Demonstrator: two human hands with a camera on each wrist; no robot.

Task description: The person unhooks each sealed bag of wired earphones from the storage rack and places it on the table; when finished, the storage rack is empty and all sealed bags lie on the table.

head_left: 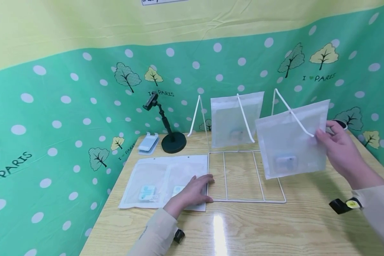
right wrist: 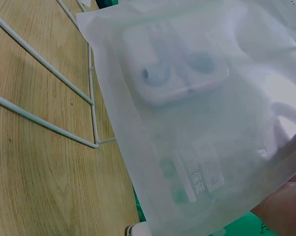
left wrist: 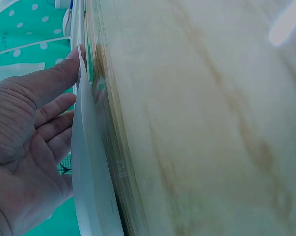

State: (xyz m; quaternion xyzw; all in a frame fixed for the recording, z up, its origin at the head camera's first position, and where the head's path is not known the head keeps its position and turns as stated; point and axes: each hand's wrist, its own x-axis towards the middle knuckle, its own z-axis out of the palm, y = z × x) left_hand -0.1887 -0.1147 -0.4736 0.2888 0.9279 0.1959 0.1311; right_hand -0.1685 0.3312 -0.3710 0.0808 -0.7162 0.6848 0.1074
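Note:
My right hand pinches the right edge of a frosted plastic bag at the right front hook of a white wire rack. Through the bag in the right wrist view shows a clear-lidded case with earphones. My left hand lies over the rack's left base wire and the right edge of a flat pair of frosted bags. Its fingers look relaxed beside the bag edge in the left wrist view. Another frosted bag hangs on the middle hook.
A black phone stand and a small light-blue folding stand sit at the back left of the wooden table. A green and yellow patterned cloth covers the wall. The rack's left hook juts forward.

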